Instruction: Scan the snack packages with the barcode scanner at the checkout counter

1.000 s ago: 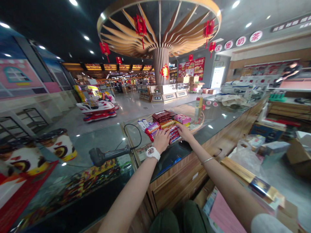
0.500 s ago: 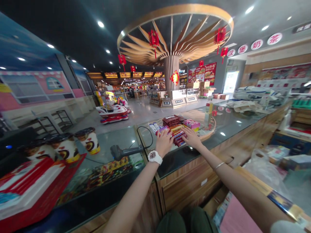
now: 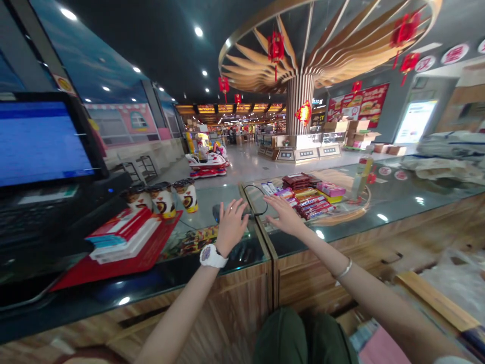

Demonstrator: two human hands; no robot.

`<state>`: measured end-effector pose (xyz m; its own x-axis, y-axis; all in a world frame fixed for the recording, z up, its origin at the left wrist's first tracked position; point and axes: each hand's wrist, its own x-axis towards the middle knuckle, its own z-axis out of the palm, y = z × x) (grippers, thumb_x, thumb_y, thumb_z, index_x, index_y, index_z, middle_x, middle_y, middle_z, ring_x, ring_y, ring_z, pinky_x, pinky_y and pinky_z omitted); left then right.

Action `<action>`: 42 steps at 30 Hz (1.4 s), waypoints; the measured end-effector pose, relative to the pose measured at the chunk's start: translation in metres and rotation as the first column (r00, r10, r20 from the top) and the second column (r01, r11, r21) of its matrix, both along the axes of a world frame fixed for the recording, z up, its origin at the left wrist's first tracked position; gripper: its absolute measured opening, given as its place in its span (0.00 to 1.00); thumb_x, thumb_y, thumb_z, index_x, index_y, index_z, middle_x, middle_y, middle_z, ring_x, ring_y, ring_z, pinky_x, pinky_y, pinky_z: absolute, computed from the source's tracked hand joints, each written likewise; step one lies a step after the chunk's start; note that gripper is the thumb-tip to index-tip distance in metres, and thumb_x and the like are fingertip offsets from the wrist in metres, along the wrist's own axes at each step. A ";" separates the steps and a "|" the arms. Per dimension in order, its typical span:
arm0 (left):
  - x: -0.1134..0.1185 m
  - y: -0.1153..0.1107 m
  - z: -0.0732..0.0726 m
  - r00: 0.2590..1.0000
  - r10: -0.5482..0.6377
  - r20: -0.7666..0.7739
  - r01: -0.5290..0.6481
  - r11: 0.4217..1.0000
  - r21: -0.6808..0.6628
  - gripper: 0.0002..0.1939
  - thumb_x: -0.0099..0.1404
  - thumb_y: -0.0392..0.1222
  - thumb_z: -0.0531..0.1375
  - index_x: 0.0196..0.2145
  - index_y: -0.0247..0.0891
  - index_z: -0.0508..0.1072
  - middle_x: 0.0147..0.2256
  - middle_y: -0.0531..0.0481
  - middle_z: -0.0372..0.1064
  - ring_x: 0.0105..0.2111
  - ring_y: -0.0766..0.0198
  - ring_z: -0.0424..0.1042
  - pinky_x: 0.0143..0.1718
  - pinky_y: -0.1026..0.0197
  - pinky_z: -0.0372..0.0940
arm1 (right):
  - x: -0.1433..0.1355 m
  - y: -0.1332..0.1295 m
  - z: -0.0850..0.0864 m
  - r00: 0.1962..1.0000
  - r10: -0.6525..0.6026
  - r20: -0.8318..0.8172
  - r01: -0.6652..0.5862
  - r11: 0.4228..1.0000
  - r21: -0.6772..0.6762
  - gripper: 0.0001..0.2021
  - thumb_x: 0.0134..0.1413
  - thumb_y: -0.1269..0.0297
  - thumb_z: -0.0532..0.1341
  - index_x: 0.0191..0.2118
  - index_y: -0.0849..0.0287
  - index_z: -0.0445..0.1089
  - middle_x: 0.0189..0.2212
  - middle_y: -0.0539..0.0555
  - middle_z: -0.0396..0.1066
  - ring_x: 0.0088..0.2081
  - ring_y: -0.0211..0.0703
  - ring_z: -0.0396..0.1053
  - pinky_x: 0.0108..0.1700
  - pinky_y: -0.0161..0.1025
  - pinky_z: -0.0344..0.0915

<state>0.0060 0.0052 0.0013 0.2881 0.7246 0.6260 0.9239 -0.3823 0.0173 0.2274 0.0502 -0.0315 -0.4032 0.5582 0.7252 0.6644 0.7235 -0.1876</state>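
My left hand [image 3: 231, 227], with a white watch [image 3: 212, 256] at the wrist, is over the black barcode scanner [image 3: 216, 212] on the glass counter, fingers spread. It hides most of the scanner; whether it touches it I cannot tell. My right hand [image 3: 285, 216] has its fingers stretched out, just left of a pile of packaged snacks [image 3: 314, 206], holding nothing. Dark brown packs [image 3: 297, 180] lie at the back of the pile, and a pink box [image 3: 331, 189] sits at its right.
Three lidded cups [image 3: 186, 196] stand to the left, behind red and white packets [image 3: 125, 233] on a red sheet [image 3: 151, 258]. A lit monitor [image 3: 41, 141] is at far left. A bottle [image 3: 362, 172] stands beyond the snacks. The scanner's cable [image 3: 265, 194] loops across the counter seam.
Both hands have left the snack pile and moved left along the counter, the left one to the scanner. My view has turned left, bringing in the monitor.
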 end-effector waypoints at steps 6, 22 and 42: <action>-0.062 -0.021 0.002 0.993 0.115 0.009 -0.115 0.993 0.026 0.20 0.69 0.40 0.51 0.56 0.40 0.69 0.60 0.44 0.66 0.62 0.51 0.60 0.67 0.36 0.44 | -0.080 -0.009 0.008 0.983 0.180 0.026 -0.179 0.984 -0.024 0.31 0.56 0.65 0.59 0.66 0.54 0.57 0.65 0.58 0.60 0.66 0.50 0.55 0.67 0.57 0.51; -0.156 -0.007 0.003 0.927 0.375 0.006 -0.374 0.922 0.098 0.24 0.66 0.36 0.51 0.58 0.37 0.67 0.61 0.40 0.63 0.63 0.50 0.59 0.68 0.37 0.44 | -0.247 0.020 0.000 0.954 0.279 -0.111 -0.294 0.942 -0.159 0.35 0.49 0.71 0.62 0.65 0.66 0.57 0.65 0.69 0.55 0.66 0.55 0.55 0.66 0.54 0.55; -0.258 -0.047 -0.034 0.620 0.723 0.305 -0.776 0.622 0.104 0.29 0.64 0.40 0.55 0.63 0.34 0.61 0.63 0.35 0.59 0.63 0.43 0.58 0.65 0.31 0.46 | -0.402 0.032 -0.013 0.876 0.481 -0.031 -0.481 0.869 -0.119 0.37 0.49 0.81 0.52 0.68 0.63 0.54 0.67 0.62 0.54 0.68 0.47 0.50 0.67 0.52 0.53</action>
<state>-0.2524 -0.0422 -0.0325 -0.4554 0.4704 0.7559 0.8675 0.4253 0.2580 -0.1749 0.0825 -0.0445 -0.6436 0.3774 0.6658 0.2397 0.9256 -0.2929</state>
